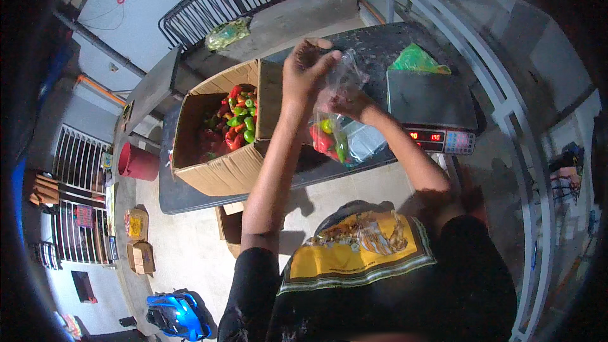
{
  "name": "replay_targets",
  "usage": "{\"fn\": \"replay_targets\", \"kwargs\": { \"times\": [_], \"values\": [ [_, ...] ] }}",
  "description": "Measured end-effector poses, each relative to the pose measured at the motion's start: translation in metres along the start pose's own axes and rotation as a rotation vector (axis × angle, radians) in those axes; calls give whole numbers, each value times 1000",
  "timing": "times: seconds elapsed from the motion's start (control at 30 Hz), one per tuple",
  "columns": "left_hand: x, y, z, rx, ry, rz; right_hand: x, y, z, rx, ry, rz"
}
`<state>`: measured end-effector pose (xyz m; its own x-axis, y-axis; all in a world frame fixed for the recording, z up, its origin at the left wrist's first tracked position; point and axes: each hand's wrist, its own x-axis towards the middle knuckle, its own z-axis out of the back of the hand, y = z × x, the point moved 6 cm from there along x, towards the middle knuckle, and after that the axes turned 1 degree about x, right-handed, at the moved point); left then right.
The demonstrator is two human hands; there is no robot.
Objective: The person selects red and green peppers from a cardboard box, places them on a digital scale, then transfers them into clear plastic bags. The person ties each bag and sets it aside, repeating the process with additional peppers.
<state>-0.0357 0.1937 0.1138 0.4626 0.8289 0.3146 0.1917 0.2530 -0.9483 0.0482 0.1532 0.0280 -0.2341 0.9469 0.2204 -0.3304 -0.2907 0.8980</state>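
Observation:
A clear plastic bag (327, 140) with red, green and yellowish peppers in its bottom hangs below my hands over the front edge of a dark table (209, 201). My right hand (349, 102) closes around the bag's gathered neck. Higher up and to the left, my left hand (308, 64) has its fingers bent beside the loose upper plastic; whether they pinch it is unclear. Left of my forearm, an open cardboard box (223, 171) holds many red and green peppers. A digital scale (430, 99) with a lit red display stands to the right.
A green plastic bag (415, 59) lies at the scale's far edge. Flat clear plastic (365, 137) rests behind the hanging bag. On the left are a red bucket (138, 161) and small cardboard boxes (141, 256). A metal railing (517, 114) runs along the right.

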Motion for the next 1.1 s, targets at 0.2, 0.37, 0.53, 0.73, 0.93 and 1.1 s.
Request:
{"fn": "replay_targets", "kwargs": {
  "times": [0.2,0.37,0.53,0.73,0.93,1.1],
  "values": [
    [-9,1,6,-82,104,-78,0,-9,8,288,-99,33],
    [-24,27,39,26,336,-200,20,29,22,221,-5,135],
    [-42,85,6,181,362,267,47,46,25,-18,51,88],
    [-46,97,2,294,256,-51,66,94,37,-111,-52,319],
    [-62,41,-17,-57,460,-72,86,96,56,-281,-240,377],
    [-83,49,20,-175,186,208,47,192,136,251,-308,602]
  ]
}}
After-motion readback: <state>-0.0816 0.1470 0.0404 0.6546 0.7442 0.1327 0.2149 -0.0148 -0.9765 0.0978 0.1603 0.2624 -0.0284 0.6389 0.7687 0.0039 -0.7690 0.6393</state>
